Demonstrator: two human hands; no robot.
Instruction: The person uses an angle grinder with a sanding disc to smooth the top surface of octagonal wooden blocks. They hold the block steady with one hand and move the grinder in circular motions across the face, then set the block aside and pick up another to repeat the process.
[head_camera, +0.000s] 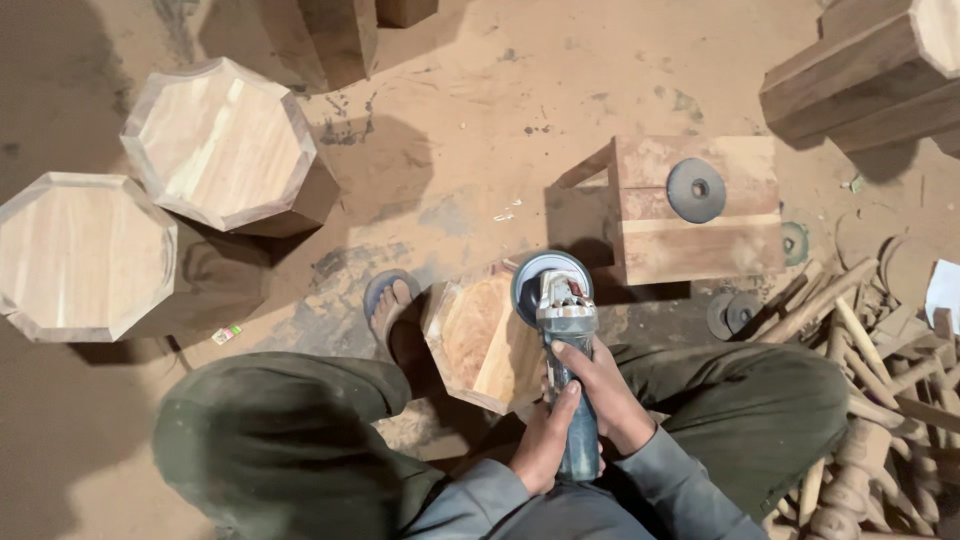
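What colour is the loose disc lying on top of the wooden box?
Dark grey, with a hole in its centre. The sanding disc on the wooden box shows best in the head view.

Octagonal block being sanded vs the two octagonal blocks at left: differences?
The block under the angle grinder is tilted between the person's legs; the two octagonal blocks at left stand upright on the dusty floor. The worked block looks smaller and more orange; the left ones are paler. Both hands grip the grinder; nothing touches the left blocks. All are octagonal wood.
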